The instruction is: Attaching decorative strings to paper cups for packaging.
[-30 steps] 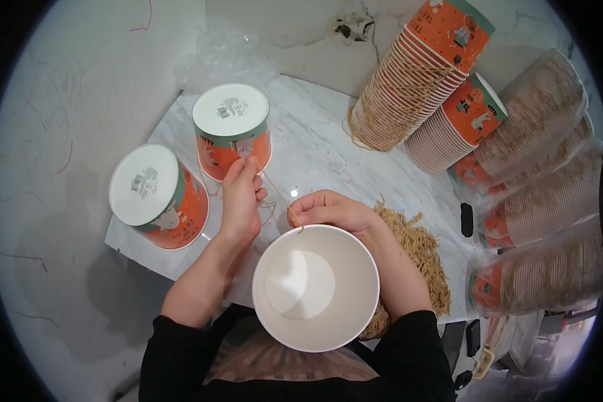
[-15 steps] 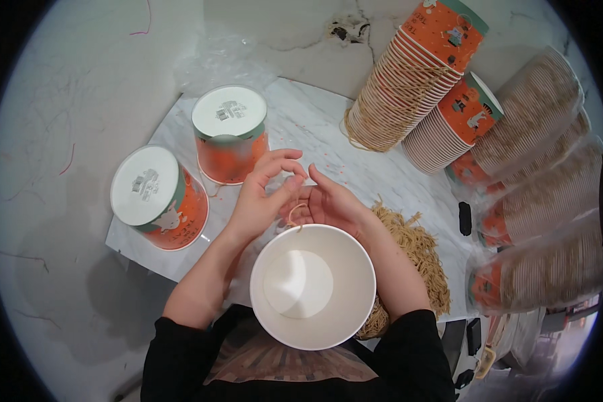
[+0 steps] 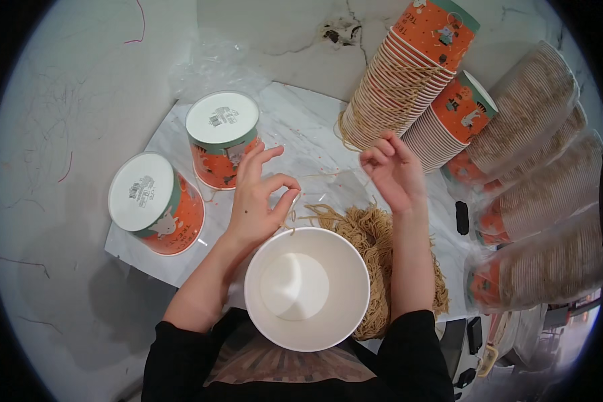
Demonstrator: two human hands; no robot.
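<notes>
A white paper bucket (image 3: 307,289) is held between my forearms at the table's near edge, its open mouth toward me. A thin tan cord (image 3: 292,218) rises from its far rim. My left hand (image 3: 258,194) pinches this cord between thumb and forefinger, the other fingers raised. My right hand (image 3: 396,173) is lifted off to the right with curled fingers. A faint stretch of the cord runs across toward it, and its fingertips appear closed on the end, which is too thin to see clearly. Beneath my right forearm lies a heap of tan cords (image 3: 368,244).
Two upside-down orange-and-green paper buckets (image 3: 222,110) (image 3: 141,191) stand at the left. Tall nested bucket stacks (image 3: 398,84) lean at the back right. Plastic-wrapped stacks (image 3: 539,268) line the right side. A small black object (image 3: 462,218) lies on the marble-patterned table (image 3: 449,268).
My right hand has moved away from my left, up and to the right, drawing out the cord. The left hand stays near the rim, pinching. More of the cord heap shows.
</notes>
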